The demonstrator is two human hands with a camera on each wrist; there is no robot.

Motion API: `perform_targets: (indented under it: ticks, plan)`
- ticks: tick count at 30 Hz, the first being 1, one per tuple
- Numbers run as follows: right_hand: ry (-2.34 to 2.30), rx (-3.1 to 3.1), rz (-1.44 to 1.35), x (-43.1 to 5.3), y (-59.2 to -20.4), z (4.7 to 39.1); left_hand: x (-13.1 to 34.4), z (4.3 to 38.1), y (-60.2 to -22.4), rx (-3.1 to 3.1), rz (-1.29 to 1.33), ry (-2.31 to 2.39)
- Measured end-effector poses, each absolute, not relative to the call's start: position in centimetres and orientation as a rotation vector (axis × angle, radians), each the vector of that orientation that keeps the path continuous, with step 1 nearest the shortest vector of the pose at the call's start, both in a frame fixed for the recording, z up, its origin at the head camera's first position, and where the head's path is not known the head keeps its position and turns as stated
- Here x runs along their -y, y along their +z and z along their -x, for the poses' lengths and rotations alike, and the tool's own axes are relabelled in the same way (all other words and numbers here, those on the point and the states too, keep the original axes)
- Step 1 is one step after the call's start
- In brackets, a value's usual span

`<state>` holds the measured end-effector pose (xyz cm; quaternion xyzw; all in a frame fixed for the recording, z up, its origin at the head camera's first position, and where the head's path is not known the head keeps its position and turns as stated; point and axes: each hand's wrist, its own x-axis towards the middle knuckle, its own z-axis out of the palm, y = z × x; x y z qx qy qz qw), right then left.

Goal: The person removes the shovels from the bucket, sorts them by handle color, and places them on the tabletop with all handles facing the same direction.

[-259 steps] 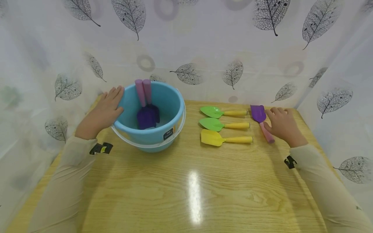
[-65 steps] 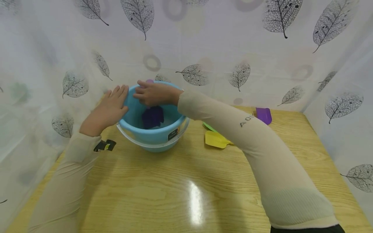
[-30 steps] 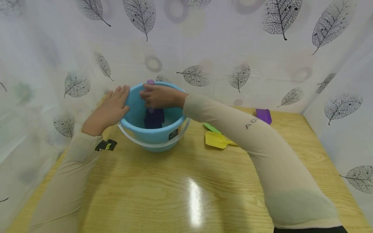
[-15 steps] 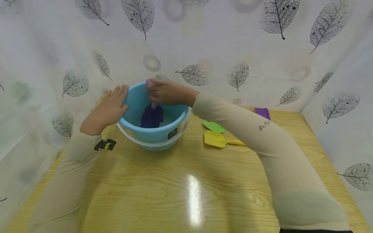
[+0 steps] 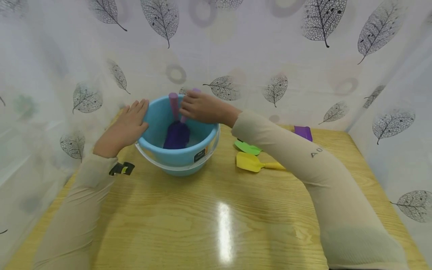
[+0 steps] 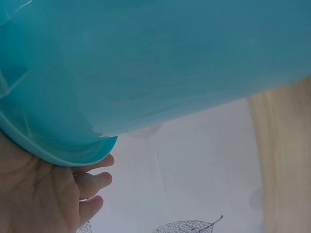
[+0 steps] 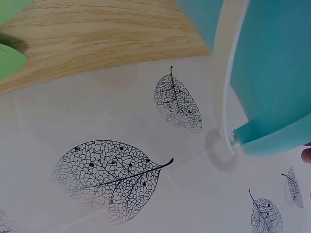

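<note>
A light blue bucket (image 5: 175, 158) stands on the table, with two purple-bladed toy shovels inside. My left hand (image 5: 125, 129) rests on its left rim, fingers straight; the left wrist view shows the palm (image 6: 39, 194) against the rim. One shovel leans its pink handle (image 5: 173, 105) on the back rim. My right hand (image 5: 207, 108), fingers curled, grips the other shovel's handle (image 5: 196, 90) over the bucket's back right; its end and lower part show around the hand. Both blades (image 5: 177, 137) overlap low in the bucket. In the right wrist view, only a fingertip (image 7: 306, 154) shows at the edge.
Right of the bucket lie a yellow shovel (image 5: 248, 162), a green trowel (image 5: 248, 147) and a purple shovel (image 5: 303, 132), partly hidden by the right sleeve (image 5: 287, 146). The bucket's white carrying handle (image 5: 162, 166) hangs at its front. A leaf-print curtain (image 5: 249, 48) backs the wooden table (image 5: 168, 217).
My right hand came from beside the purple shovel at right into the bucket. Lately it shifted right, and one pink handle now stands apart from the other. The left hand stayed on the rim.
</note>
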<state>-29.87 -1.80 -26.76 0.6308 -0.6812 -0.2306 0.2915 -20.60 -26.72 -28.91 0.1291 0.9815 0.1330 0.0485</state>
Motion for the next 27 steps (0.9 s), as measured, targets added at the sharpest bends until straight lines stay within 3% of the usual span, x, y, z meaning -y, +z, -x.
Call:
perform_targets:
  ticks: [27]
  plan:
    - [-0.408, 1.931, -1.435, -1.9, -27.0, 29.3, 26.8, 20.5, -29.0, -3.003, -0.413, 0.428]
